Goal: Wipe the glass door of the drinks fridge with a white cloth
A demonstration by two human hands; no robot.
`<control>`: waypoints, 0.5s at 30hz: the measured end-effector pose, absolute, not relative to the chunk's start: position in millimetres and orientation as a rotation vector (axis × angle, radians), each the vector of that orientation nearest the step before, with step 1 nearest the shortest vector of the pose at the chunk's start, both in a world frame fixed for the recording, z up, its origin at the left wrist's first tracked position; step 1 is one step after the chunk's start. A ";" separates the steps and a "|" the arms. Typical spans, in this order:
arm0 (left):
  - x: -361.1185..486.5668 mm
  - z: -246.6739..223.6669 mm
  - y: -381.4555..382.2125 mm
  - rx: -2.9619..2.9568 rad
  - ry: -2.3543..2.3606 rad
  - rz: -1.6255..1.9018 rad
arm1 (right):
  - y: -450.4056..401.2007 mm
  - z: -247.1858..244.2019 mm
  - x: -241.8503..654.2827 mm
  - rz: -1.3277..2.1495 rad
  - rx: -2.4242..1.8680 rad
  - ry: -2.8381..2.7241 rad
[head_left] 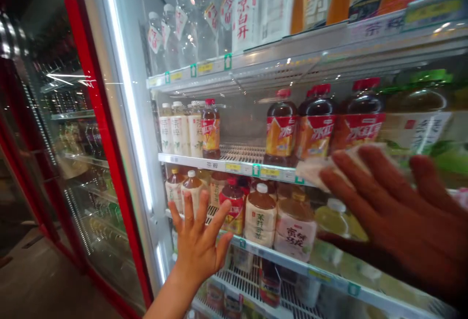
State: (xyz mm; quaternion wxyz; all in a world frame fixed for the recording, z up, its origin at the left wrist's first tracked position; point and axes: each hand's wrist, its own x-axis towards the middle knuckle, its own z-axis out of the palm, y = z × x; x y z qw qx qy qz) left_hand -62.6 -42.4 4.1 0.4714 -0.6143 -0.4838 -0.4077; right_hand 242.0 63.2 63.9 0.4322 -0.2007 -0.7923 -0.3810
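Observation:
My left hand [201, 243] is raised with its fingers spread, in front of the lower bottle shelf, holding nothing. Behind its fingertips stand bottles with white labels and a red-capped bottle [233, 207]. At the right, my right hand [387, 207] is close to the camera, blurred, palm toward the shelves. Its outstretched fingers lie over a pale cloth [310, 170] at the edge of the middle shelf. Red-capped dark tea bottles [316, 124] stand just above that cloth. How firmly the hand presses on the cloth cannot be told.
Clear water bottles [186, 26] and larger bottles fill the top shelf. A gap lies between the small and large dark tea bottles on the middle shelf [241, 165]. A lit strip and red door frame [98, 109] edge the cooler at the left.

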 end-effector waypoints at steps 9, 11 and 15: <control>-187.0 -0.5 -63.6 -1.489 -1.190 -0.966 | 57.5 73.1 72.1 -1.192 -0.296 -2.012; -211.0 0.2 -65.4 -1.496 -1.181 -0.972 | 57.5 72.6 39.2 -1.168 -0.285 -2.047; -246.7 4.2 -61.2 -1.527 -1.156 -1.005 | 63.1 86.4 -10.4 -1.139 -0.104 -2.151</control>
